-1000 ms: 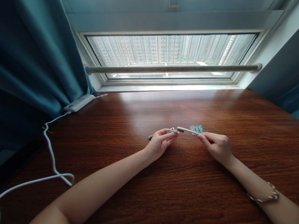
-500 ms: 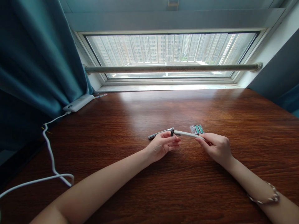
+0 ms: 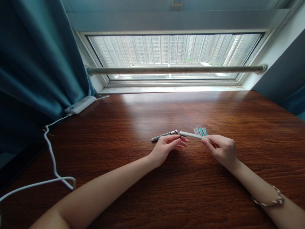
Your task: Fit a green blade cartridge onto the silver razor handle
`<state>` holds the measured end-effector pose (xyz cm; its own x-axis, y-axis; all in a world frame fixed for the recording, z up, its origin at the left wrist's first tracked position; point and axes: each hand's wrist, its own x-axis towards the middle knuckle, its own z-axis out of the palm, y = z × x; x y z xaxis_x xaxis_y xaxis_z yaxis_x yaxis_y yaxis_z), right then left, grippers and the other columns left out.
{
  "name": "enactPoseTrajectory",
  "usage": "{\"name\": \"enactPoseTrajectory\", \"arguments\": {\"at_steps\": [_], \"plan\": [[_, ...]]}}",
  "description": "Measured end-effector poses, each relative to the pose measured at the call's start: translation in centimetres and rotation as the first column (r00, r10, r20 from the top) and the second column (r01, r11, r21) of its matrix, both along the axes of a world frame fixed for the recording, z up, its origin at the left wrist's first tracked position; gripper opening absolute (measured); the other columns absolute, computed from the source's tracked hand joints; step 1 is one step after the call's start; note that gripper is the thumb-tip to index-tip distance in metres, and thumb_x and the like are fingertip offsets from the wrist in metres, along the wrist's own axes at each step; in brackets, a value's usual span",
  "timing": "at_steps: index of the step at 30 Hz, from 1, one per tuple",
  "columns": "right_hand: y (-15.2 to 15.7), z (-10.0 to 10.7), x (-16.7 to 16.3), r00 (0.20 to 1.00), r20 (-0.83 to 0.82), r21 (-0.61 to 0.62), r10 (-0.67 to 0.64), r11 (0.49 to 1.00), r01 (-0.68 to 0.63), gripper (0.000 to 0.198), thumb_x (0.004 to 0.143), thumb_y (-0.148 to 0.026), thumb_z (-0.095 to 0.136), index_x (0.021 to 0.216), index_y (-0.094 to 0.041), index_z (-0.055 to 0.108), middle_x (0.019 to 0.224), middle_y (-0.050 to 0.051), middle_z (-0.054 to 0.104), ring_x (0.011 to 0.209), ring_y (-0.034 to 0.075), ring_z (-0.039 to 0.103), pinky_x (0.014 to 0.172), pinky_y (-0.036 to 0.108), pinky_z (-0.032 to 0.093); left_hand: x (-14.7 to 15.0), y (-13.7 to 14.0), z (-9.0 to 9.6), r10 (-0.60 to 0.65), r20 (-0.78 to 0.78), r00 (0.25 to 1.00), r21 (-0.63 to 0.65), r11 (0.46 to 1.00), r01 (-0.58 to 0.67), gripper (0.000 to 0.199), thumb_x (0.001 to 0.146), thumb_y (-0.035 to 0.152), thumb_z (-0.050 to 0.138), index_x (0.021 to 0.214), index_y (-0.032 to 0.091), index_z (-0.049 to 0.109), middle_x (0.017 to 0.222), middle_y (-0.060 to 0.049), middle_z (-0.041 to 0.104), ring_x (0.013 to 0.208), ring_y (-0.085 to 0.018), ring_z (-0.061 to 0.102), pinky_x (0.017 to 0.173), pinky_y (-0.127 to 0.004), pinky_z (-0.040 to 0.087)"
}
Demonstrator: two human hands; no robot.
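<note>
My right hand (image 3: 222, 149) is closed round the handle of a white toothbrush (image 3: 193, 135), its head pointing left and its dark bristles facing down. In my left hand (image 3: 166, 147), thumb and forefinger pinch a small dark piece that looks like a razor cartridge (image 3: 180, 136), mostly hidden by the fingers. The bristles are at the cartridge and seem to touch it. Just behind my left hand a grey and silver razor handle (image 3: 164, 135) lies on the table. A clear pack with green razor cartridges (image 3: 200, 131) lies behind the toothbrush, near my right hand.
The brown wooden table (image 3: 143, 194) reaches to the window sill. At the back left a white power bank (image 3: 81, 105) lies by the blue curtain (image 3: 47, 57), and its white cable (image 3: 51, 156) runs down the left side. A metal bar (image 3: 176, 70) crosses the window.
The toothbrush has turned so its bristles face down, and its head has shifted slightly right. My left fingers have tilted the dark cartridge, which was upright and more visible before.
</note>
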<state>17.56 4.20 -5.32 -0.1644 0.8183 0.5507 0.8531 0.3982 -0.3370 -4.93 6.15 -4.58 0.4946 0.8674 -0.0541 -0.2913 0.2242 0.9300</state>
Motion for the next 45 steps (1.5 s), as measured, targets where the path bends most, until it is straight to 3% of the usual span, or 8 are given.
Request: {"name": "enactPoseTrajectory", "arguments": {"at_steps": [11, 15, 21, 25, 30, 34, 38, 45], "plan": [[-0.1, 0.2, 0.0, 0.99, 0.113, 0.135, -0.079, 0.989, 0.064, 0.025, 0.078, -0.039, 0.056, 0.071, -0.018, 0.066, 0.049, -0.001, 0.05, 0.051, 0.012, 0.044, 0.053, 0.024, 0.029, 0.0, 0.0, 0.0, 0.036, 0.005, 0.999, 0.006, 0.999, -0.036, 0.026, 0.075, 0.034, 0.059, 0.087, 0.011, 0.067, 0.088, -0.011, 0.068, 0.081, -0.021, 0.064, 0.082, -0.037, 0.045], [0.0, 0.2, 0.1, 0.99, 0.136, 0.143, -0.033, 0.99, 0.013, 0.024, 0.078, -0.04, 0.056, 0.072, -0.018, 0.065, 0.049, -0.001, 0.051, 0.051, 0.012, 0.044, 0.054, 0.025, 0.029, -0.1, 0.1, 0.1, 0.074, -0.115, 0.991, 0.133, 0.989, -0.058, 0.026, 0.076, 0.032, 0.058, 0.091, 0.013, 0.067, 0.092, -0.01, 0.067, 0.084, -0.021, 0.062, 0.082, -0.034, 0.045], [0.1, 0.0, 0.2, 0.982, 0.162, 0.149, -0.097, 0.986, 0.073, 0.026, 0.078, -0.041, 0.056, 0.071, -0.018, 0.066, 0.05, -0.001, 0.052, 0.051, 0.012, 0.046, 0.054, 0.025, 0.029, -0.4, 0.1, -0.7, 0.297, -0.233, 0.926, 0.317, 0.923, -0.217, 0.024, 0.074, 0.03, 0.059, 0.093, 0.018, 0.068, 0.093, -0.005, 0.068, 0.081, -0.02, 0.061, 0.076, -0.031, 0.047], [0.2, 0.0, 0.2, 0.977, 0.209, 0.134, -0.04, 0.991, 0.012, 0.025, 0.078, -0.042, 0.056, 0.072, -0.02, 0.066, 0.049, -0.002, 0.052, 0.051, 0.012, 0.047, 0.053, 0.025, 0.028, -0.6, 0.1, -0.8, 0.384, -0.349, 0.855, 0.478, 0.857, -0.19, 0.022, 0.074, 0.029, 0.059, 0.093, 0.021, 0.068, 0.089, -0.003, 0.068, 0.077, -0.02, 0.058, 0.072, -0.028, 0.044], [0.1, 0.0, 0.1, 0.979, 0.179, 0.143, -0.098, 0.987, 0.073, 0.026, 0.079, -0.041, 0.055, 0.073, -0.019, 0.067, 0.049, -0.001, 0.053, 0.05, 0.011, 0.047, 0.053, 0.025, 0.028, -0.6, -0.1, -0.5, 0.4, -0.37, 0.838, 0.531, 0.831, -0.162, 0.022, 0.078, 0.028, 0.055, 0.094, 0.023, 0.068, 0.095, -0.004, 0.067, 0.083, -0.021, 0.058, 0.076, -0.028, 0.041], [0.1, 0.0, 0.1, 0.982, 0.185, 0.14, -0.038, 0.99, 0.012, 0.027, 0.079, -0.042, 0.054, 0.072, -0.019, 0.067, 0.049, -0.001, 0.053, 0.049, 0.011, 0.048, 0.052, 0.024, 0.028, -0.6, -0.2, -0.5, 0.407, -0.336, 0.849, 0.509, 0.837, -0.2, 0.017, 0.074, 0.028, 0.059, 0.087, 0.023, 0.07, 0.088, -0.003, 0.068, 0.079, -0.021, 0.058, 0.077, -0.028, 0.041], [0.1, 0.1, 0.1, 0.985, 0.147, 0.114, -0.093, 0.991, 0.077, 0.029, 0.08, -0.042, 0.052, 0.071, -0.019, 0.067, 0.048, -0.001, 0.053, 0.048, 0.011, 0.048, 0.052, 0.024, 0.029, -0.5, -0.1, -0.4, 0.363, -0.284, 0.888, 0.452, 0.867, -0.21, 0.02, 0.075, 0.028, 0.059, 0.091, 0.022, 0.069, 0.097, -0.005, 0.067, 0.093, -0.022, 0.057, 0.085, -0.029, 0.04], [0.0, 0.1, 0.1, 0.998, 0.013, 0.005, -0.064, 0.998, 0.064, 0.027, 0.08, -0.041, 0.053, 0.074, -0.019, 0.068, 0.054, 0.0, 0.057, 0.049, 0.011, 0.049, 0.053, 0.023, 0.031, -0.4, 0.2, -0.1, -0.014, -0.057, 0.998, 0.106, 0.994, 0.02, 0.026, 0.079, 0.035, 0.054, 0.092, 0.014, 0.064, 0.094, -0.011, 0.066, 0.078, -0.02, 0.063, 0.073, -0.032, 0.046]]}}
